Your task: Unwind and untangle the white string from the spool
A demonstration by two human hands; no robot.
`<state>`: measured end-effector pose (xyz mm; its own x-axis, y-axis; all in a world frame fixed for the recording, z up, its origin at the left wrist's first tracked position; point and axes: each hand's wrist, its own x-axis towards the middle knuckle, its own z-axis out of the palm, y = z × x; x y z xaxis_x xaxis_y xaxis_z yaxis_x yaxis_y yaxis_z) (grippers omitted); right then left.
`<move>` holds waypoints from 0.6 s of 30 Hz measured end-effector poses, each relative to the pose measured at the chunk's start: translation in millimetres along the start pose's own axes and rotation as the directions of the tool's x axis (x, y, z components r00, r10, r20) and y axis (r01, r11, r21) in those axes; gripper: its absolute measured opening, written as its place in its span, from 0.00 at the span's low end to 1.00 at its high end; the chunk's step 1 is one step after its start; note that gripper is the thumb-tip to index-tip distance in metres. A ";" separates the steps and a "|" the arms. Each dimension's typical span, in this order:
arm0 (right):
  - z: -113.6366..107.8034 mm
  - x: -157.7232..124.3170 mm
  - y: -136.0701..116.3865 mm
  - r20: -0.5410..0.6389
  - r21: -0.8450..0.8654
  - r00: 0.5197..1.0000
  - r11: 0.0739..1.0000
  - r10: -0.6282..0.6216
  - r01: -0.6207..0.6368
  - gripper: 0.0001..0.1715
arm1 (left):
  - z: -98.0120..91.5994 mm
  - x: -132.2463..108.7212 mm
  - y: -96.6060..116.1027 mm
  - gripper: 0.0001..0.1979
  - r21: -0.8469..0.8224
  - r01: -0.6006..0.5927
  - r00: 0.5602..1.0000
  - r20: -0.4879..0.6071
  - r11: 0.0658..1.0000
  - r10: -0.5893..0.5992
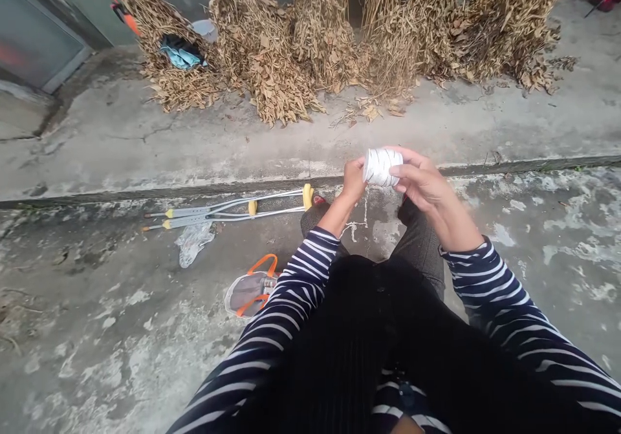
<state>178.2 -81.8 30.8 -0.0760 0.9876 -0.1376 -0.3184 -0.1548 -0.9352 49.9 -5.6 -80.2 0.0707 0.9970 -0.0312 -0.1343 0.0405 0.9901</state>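
In the head view a spool of white cord (381, 167), marked with thin dark wavy lines, is held up in front of my body between both hands. My left hand (354, 179) has its fingers closed at the left end of the spool. My right hand (421, 178) grips it from the right, thumb on the near side and fingers around the far side. A thin white strand (358, 225) shows below, near the ground between my legs; where it joins the spool cannot be made out.
A pair of metal crutches (233, 211) with yellow pads lies left of my feet. Beside them are a clear plastic bag (194, 243) and a bag with orange handles (245, 293). Dried plant bundles (286, 65) stand along the wall on a raised concrete ledge (218, 152).
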 end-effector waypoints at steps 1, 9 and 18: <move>-1.3 1.2 -0.5 -0.016 0.005 1.000 1.000 -0.013 0.013 0.28 | 0.4 -0.2 -1.6 0.13 0.020 0.015 1.000 0.020 1.000 -0.015; -8.2 12.6 -7.2 -0.076 -0.031 0.995 0.998 -0.064 0.062 0.27 | -0.2 -8.2 -15.3 0.11 -0.001 0.094 0.979 0.182 0.996 -0.093; 1.7 -13.6 -18.3 -0.009 -0.008 0.993 0.993 -0.114 0.114 0.27 | -10.9 10.2 -35.5 0.05 -0.036 0.264 0.964 0.055 0.964 -0.262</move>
<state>183.4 -92.5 50.3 -0.0304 0.9990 -0.0329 -0.3177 -0.0408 -0.9473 44.5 3.8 -117.2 0.1577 0.9464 -0.2818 -0.1460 0.3045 0.9412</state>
